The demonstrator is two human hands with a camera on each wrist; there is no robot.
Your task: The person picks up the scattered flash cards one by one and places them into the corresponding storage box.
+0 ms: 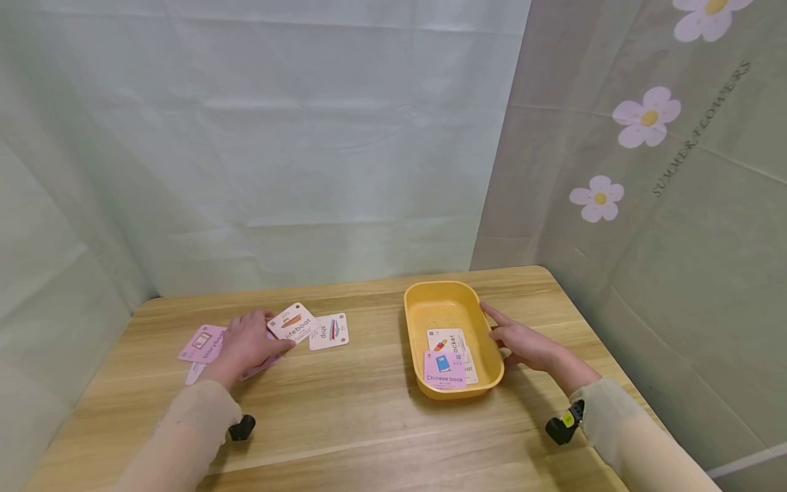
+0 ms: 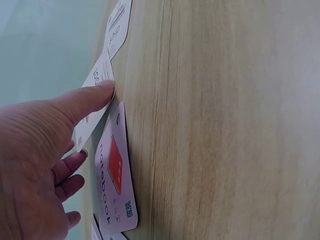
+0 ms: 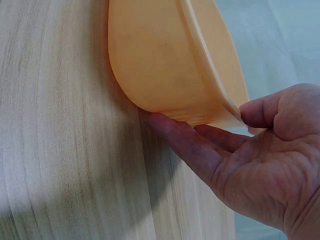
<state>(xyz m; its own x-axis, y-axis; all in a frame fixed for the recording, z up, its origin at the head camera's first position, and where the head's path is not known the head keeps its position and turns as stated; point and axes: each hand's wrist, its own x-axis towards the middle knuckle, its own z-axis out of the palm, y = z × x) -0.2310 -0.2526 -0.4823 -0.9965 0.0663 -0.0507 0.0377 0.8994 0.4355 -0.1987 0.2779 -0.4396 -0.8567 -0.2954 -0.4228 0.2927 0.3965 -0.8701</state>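
Observation:
My left hand pinches a white "lifeboat" card, its thumb across the card's edge in the left wrist view. The lifted card tilts and overlaps a white "ship" card on the table. Just below that hand, a purple "notebook" card lies with its red picture showing. My right hand holds the right side of a yellow plastic bin, with fingers at the rim and low on the wall. Inside the bin lie a purple "Chinese book" card and white cards partly covered by it.
Another purple card overlaps a white card left of the left hand. The wooden table meets pale curtains at the back and a flowered curtain at the right.

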